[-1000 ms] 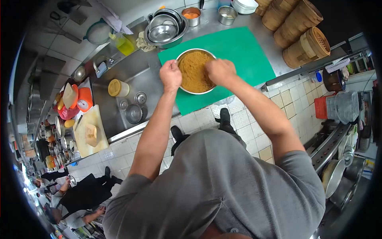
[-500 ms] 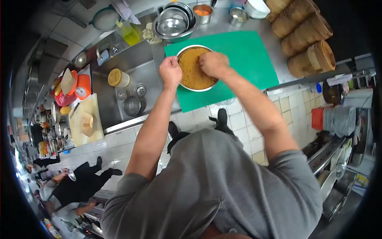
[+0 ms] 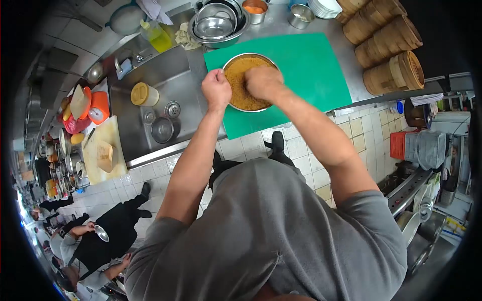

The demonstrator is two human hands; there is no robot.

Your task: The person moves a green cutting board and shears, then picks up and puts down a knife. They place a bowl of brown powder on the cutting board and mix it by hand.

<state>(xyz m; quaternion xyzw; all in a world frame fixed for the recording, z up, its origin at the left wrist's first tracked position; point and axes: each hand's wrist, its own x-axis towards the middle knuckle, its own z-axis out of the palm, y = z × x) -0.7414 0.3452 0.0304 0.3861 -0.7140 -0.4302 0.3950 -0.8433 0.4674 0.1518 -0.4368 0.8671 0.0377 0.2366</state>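
Stacked bamboo steamers (image 3: 386,37) sit at the bench's right end; nested steel bowls (image 3: 217,25) at its back edge; a sink (image 3: 160,100) lies left.

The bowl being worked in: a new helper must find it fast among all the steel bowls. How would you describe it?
Find the green cutting board on the steel counter. The bowl sits on its left part, left hand at its rim, right hand inside. Unlike the stacked empty bowls behind, it holds an orange-brown mix.

There is only one view, from a camera on the person's head. It looks steeply down with a wide fisheye lens, over the person's shoulders, at the counter (image 3: 321,30) and the floor (image 3: 150,185) near below.
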